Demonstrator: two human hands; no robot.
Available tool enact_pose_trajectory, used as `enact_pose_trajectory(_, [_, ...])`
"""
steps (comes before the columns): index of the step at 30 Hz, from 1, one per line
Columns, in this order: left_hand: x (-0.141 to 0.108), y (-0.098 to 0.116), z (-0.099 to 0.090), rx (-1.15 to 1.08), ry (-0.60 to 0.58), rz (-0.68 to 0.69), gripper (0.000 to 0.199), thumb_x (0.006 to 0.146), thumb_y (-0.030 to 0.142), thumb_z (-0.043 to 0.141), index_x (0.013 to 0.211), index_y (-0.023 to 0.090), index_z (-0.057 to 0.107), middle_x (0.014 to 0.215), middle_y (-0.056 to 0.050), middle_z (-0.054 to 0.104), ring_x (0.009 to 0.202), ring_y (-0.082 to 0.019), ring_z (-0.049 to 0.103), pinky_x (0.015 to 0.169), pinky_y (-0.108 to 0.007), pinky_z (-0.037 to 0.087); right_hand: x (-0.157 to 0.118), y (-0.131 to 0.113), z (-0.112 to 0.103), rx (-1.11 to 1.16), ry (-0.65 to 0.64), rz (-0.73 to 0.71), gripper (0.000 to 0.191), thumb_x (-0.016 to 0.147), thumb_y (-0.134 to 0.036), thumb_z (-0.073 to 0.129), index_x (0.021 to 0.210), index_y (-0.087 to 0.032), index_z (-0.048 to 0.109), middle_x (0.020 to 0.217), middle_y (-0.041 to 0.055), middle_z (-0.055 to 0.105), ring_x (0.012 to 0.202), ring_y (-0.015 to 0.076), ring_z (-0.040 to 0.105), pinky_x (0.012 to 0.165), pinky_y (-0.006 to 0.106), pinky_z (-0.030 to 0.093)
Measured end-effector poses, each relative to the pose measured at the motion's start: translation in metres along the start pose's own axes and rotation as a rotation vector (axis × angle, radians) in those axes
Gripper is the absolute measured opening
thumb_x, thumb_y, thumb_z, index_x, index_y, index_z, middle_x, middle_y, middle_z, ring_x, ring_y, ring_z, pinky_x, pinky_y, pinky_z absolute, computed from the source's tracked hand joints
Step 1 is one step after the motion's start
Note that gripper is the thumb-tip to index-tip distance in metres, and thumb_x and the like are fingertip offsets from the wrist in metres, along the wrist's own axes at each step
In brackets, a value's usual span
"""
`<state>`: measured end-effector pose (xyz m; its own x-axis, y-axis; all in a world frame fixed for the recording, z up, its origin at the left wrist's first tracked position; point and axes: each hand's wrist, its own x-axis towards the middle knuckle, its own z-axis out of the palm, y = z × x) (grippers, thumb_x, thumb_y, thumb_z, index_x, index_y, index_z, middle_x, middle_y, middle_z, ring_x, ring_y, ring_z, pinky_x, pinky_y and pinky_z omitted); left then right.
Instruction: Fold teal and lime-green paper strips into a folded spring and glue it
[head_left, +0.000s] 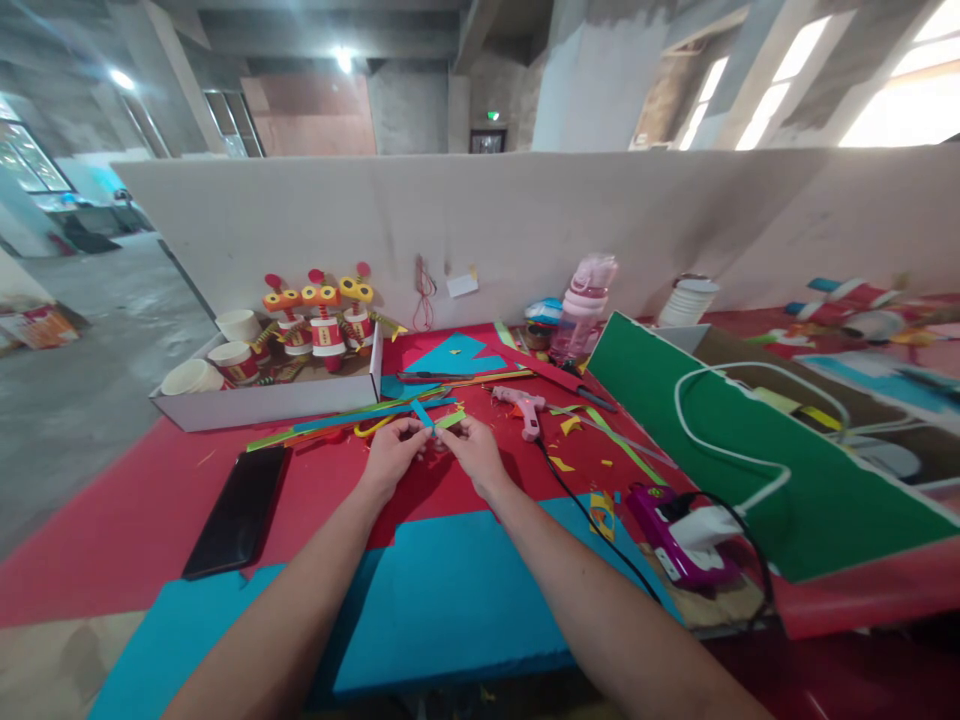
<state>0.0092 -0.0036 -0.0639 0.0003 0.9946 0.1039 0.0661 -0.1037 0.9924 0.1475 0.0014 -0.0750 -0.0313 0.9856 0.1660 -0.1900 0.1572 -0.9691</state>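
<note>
Above the middle of the red-covered table, my left hand [394,455] pinches a short blue paper strip [421,412]. My right hand [474,452], close beside it, has its fingers closed on a light green paper strip [451,420]. The two strips meet at the fingertips, crossing in a V; whether they are joined cannot be made out. Just right of my right hand a pink glue gun [525,408] lies on the table with its black cord trailing toward the front. Long blue, green and yellow paper strips [360,412] lie behind my left hand.
At the back left, a white box [277,405] holds paper cups and figures with yellow and orange eyes. A black phone [238,510] lies left, blue sheets [457,590] in front. A purple power strip [686,540], green board [735,450] and pink bottle [581,315] stand right.
</note>
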Motion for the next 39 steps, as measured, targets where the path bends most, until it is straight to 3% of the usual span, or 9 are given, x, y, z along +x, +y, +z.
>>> enact_pose_trajectory(35, [-0.003, 0.009, 0.003, -0.001, 0.0, -0.017, 0.029, 0.063, 0.04, 0.071, 0.068, 0.014, 0.059, 0.053, 0.002, 0.055, 0.048, -0.008, 0.048, 0.05, -0.021, 0.038, 0.0, -0.004, 0.0, 0.027, 0.028, 0.038, 0.019, 0.064, -0.033, 0.068, 0.071, -0.018, 0.058, 0.061, -0.0015, 0.061, 0.057, 0.0137, 0.059, 0.059, 0.028, 0.051])
enact_pose_trajectory(39, [-0.001, 0.006, 0.001, -0.055, 0.026, -0.044, 0.03, 0.063, 0.04, 0.072, 0.07, 0.013, 0.06, 0.052, 0.002, 0.055, 0.047, -0.008, 0.048, 0.05, -0.021, 0.038, 0.003, -0.002, -0.002, 0.161, -0.012, 0.124, 0.019, 0.06, -0.029, 0.068, 0.073, -0.018, 0.058, 0.064, -0.0025, 0.061, 0.058, 0.0128, 0.059, 0.061, 0.029, 0.052])
